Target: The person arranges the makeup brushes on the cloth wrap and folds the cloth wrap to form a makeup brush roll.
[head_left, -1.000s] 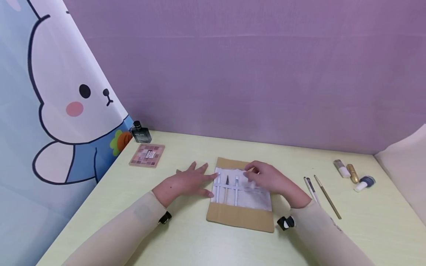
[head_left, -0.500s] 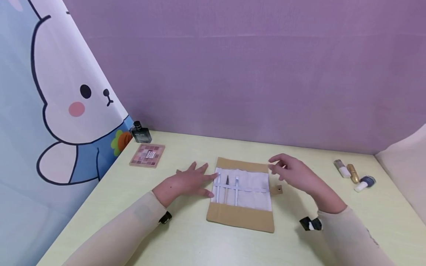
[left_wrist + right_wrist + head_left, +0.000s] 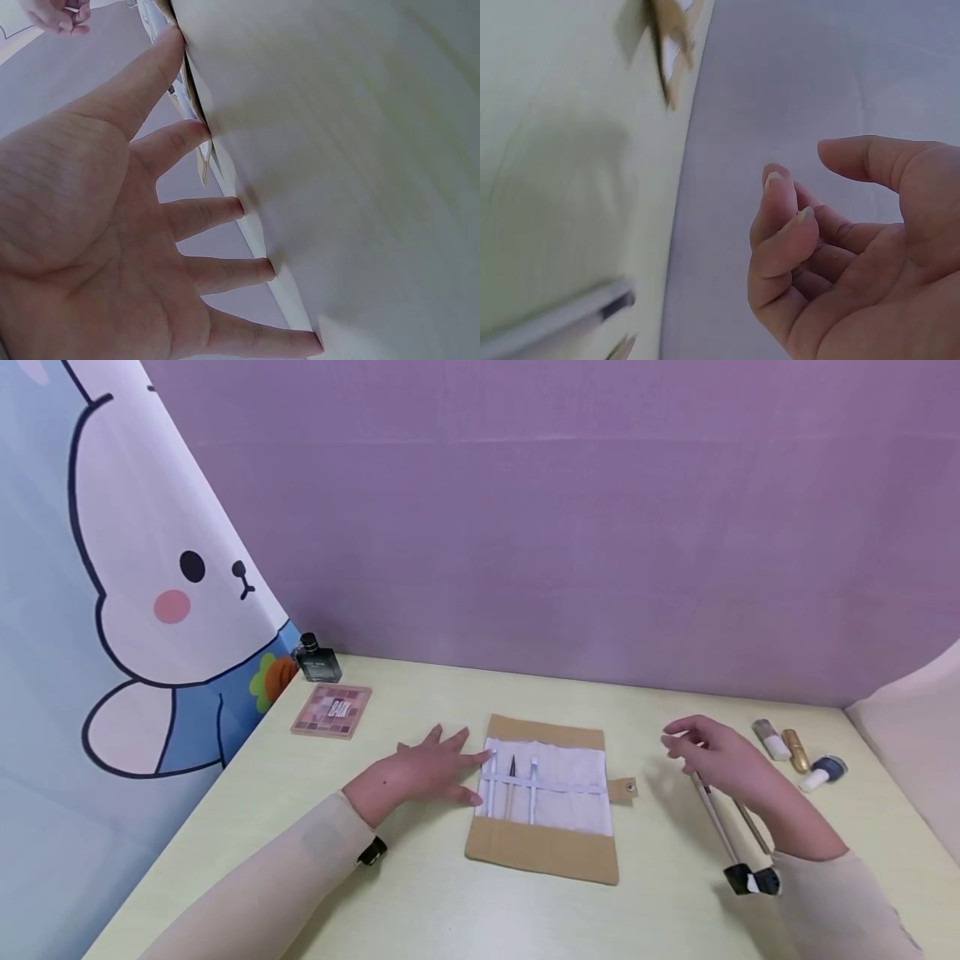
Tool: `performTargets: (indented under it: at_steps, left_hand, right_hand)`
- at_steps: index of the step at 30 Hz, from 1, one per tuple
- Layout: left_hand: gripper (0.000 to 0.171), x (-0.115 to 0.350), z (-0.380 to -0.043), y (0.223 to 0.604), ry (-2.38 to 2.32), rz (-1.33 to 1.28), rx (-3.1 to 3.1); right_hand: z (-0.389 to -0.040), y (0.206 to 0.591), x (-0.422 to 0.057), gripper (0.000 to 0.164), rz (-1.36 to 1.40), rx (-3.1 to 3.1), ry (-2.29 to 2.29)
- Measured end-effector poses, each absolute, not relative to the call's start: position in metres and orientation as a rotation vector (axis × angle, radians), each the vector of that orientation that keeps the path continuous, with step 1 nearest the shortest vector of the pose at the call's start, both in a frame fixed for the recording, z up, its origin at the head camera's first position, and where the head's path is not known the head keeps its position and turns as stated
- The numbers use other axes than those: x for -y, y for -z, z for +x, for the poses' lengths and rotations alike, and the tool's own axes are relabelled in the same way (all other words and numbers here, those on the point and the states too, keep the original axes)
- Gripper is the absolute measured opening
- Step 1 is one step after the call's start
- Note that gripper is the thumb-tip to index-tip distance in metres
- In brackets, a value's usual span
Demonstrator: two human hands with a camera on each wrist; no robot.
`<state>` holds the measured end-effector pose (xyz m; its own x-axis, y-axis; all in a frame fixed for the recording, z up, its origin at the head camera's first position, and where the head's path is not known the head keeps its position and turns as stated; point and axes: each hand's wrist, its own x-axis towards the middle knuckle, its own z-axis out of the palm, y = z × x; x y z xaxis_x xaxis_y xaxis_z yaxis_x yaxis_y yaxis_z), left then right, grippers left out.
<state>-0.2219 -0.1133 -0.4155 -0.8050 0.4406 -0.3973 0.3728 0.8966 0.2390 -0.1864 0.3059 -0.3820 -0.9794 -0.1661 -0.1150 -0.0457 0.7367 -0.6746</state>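
Observation:
A tan brush roll lies unfolded on the table, pale lining up. Three slim makeup brushes stand under its elastic strap: a white brush at the left, a dark-tipped brush and another white brush. My left hand is spread flat, with thumb and index finger touching the roll's left edge. Loosely curled, my right hand hovers above two loose brushes, a white-handled brush and a gold brush. In the right wrist view nothing lies between its thumb and fingers.
At the back left are a dark perfume bottle and a pink eyeshadow palette. On the right lie a clear bottle with a white cap, a gold tube and a blue nail polish bottle. A snap tab sticks out from the roll.
My right hand has moved right, off the roll and over to the loose brushes, uncovering the roll's right half and snap tab. My left hand has stayed in place.

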Motion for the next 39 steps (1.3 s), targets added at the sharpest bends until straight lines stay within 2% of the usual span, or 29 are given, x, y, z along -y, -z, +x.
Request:
performTargets:
  at_steps: [7, 18, 39]
  left_hand:
    - [0.081, 0.113, -0.221, 0.413, -0.198, 0.596, -2.604]
    - [0.081, 0.113, -0.223, 0.414, -0.209, 0.596, -2.598]
    - [0.081, 0.114, -0.222, 0.412, -0.205, 0.600, -2.594]
  right_hand:
    - [-0.185, 0.394, -0.331, 0.052, -0.076, -2.753, 1.063]
    - [-0.190, 0.412, -0.351, 0.046, -0.002, -2.701, 1.082]
    - [-0.190, 0.415, -0.341, 0.046, -0.071, -2.801, 0.806]
